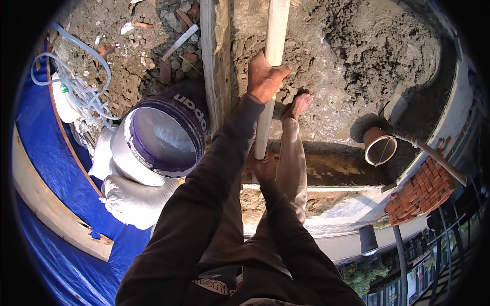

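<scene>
Both my hands grip a long pale wooden pole (275, 30), which runs up out of the top of the view, so its far end is hidden. My left hand (267, 77) is wrapped round it partway along. Closer to my body, my right hand (263, 166) closes round its near end. Grey-brown wet mortar (383, 56) spreads around the pole and to the right, lumpy and partly shiny. My bare foot (298, 106) stands in the mortar, just right of the pole.
A large purple-and-white bucket (200, 120) of cloudy water stands left beside a wooden board (217, 61). White sacks (135, 201), a coiled clear hose (84, 94) and blue tarpaulin (61, 158) lie further left. Right are a small bucket (375, 135), a long-handled tool (441, 163) and stacked bricks (421, 191).
</scene>
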A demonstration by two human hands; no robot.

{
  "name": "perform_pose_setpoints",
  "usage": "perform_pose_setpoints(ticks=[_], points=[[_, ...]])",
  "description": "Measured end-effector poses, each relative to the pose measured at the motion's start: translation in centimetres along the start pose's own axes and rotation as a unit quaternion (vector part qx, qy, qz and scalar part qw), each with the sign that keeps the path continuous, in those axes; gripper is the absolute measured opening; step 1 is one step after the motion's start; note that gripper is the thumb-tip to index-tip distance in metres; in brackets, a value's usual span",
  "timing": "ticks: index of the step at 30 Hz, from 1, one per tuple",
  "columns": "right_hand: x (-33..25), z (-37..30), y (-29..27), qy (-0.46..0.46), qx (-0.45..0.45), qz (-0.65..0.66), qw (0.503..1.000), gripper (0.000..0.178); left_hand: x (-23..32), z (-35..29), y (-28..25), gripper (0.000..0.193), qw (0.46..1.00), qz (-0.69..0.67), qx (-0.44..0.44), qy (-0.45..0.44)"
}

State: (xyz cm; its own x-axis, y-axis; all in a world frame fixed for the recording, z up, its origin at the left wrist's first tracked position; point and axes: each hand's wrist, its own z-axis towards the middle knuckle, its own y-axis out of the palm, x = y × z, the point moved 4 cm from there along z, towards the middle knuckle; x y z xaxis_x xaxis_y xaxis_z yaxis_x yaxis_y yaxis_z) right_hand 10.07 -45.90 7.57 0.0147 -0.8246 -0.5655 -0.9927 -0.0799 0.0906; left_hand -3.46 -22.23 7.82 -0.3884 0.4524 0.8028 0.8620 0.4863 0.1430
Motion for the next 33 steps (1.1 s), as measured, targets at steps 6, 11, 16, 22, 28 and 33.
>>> perform_pose_setpoints(ticks=[6, 11, 16, 22, 28, 33], points=[[2.8, 0.5, 0.8, 0.135, -0.019, -0.131, 0.982, 0.02, -8.6, 2.9, -7.7, 0.018, 0.989, 0.037, 0.083, -0.117], [1.9, -3.3, 1.6, 0.145, 0.049, -0.108, 0.982, 0.018, -9.0, 1.1, -7.1, 0.018, 0.975, 0.07, 0.081, -0.195], [2.6, -7.0, 0.4, 0.154, 0.036, -0.078, 0.984, 0.019, -6.5, -3.9, -5.2, 0.023, 0.976, 0.095, 0.084, -0.174], [0.3, -4.7, 1.6, 0.084, -0.006, -0.043, 0.995, 0.015, -2.0, -2.3, -4.2, 0.024, 0.994, 0.092, 0.058, -0.018], [2.1, -2.8, 1.6, 0.124, 0.016, -0.066, 0.99, 0.011, -6.5, 0.0, -6.1, 0.018, 0.982, 0.086, 0.068, -0.156], [1.6, -11.1, 1.2, 0.22, 0.018, -0.044, 0.974, 0.012, -13.1, -6.3, -8.9, 0.033, 0.951, 0.263, 0.121, -0.112]])
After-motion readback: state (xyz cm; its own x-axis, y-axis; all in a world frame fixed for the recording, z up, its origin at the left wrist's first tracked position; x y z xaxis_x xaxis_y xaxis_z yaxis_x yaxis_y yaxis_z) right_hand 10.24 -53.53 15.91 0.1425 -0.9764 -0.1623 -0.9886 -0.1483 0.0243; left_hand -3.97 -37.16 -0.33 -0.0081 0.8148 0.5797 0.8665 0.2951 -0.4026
